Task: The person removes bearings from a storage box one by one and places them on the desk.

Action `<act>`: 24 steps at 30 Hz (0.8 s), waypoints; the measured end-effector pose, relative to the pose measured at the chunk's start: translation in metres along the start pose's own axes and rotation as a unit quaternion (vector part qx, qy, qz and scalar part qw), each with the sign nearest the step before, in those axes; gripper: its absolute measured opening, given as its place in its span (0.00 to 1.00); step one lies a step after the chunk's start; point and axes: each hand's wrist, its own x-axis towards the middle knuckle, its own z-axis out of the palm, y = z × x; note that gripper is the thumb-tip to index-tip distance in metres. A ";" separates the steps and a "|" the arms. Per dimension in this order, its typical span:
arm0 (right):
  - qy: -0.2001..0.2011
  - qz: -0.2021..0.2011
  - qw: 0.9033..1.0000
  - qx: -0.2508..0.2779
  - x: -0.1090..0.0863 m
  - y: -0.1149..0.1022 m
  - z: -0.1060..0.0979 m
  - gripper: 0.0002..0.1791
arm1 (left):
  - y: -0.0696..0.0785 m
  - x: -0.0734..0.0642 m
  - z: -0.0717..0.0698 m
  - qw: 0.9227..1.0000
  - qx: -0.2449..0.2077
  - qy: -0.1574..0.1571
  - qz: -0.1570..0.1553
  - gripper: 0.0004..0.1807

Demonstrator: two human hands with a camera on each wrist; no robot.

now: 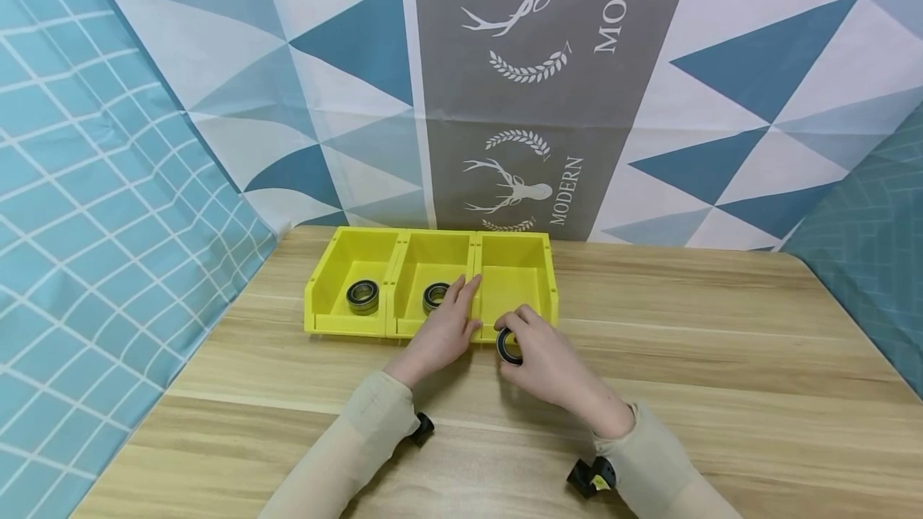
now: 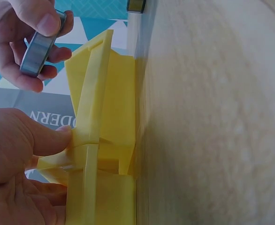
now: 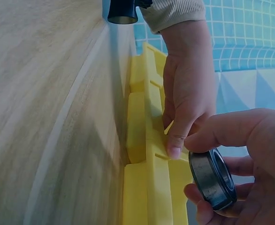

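Three yellow storage bins (image 1: 360, 325) stand joined side by side on the wooden table. One bearing (image 1: 363, 296) lies in the left bin, and another bearing (image 1: 436, 295) sits in the middle bin, partly covered by my left hand (image 1: 445, 332). That hand grips the bins where the middle and right ones meet, its thumb (image 2: 53, 139) on the front rim and fingers inside. My right hand (image 1: 542, 355) pinches a dark-sealed, steel-sided bearing (image 3: 212, 179) between thumb and fingers, just in front of the right bin's front edge. No bearing shows in the right bin.
The wooden table (image 1: 721, 343) extends to the right and in front of the bins. Behind it hangs a patterned cloth (image 1: 534, 102), with a blue gridded cloth (image 1: 86, 183) on the left. Black wrist cameras (image 1: 591, 477) are strapped to both sleeves.
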 end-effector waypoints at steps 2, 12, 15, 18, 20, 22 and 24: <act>0.003 -0.004 1.000 -0.002 -0.001 -0.001 -0.001 0.24 | 0.000 0.000 0.000 1.000 0.001 0.001 0.002 0.36; -0.007 -0.017 1.000 -0.010 -0.007 -0.003 -0.004 0.23 | 0.000 0.001 0.000 1.000 0.005 0.006 0.008 0.36; -0.008 -0.019 1.000 -0.011 -0.008 -0.003 -0.004 0.23 | 0.000 0.001 0.000 1.000 0.001 0.003 0.005 0.36; -0.012 -0.021 1.000 -0.010 -0.010 -0.003 -0.004 0.22 | 0.000 0.000 0.000 1.000 -0.001 0.001 0.004 0.36; -0.017 -0.021 1.000 -0.007 -0.012 -0.003 -0.004 0.22 | 0.000 0.000 0.000 1.000 -0.002 0.001 0.004 0.36; -0.025 -0.023 0.999 -0.006 -0.013 -0.003 -0.003 0.22 | 0.000 0.000 0.000 1.000 0.001 0.002 0.005 0.36; -0.031 -0.026 0.999 -0.005 -0.014 -0.003 -0.003 0.22 | 0.000 0.000 0.000 1.000 0.002 0.003 0.005 0.36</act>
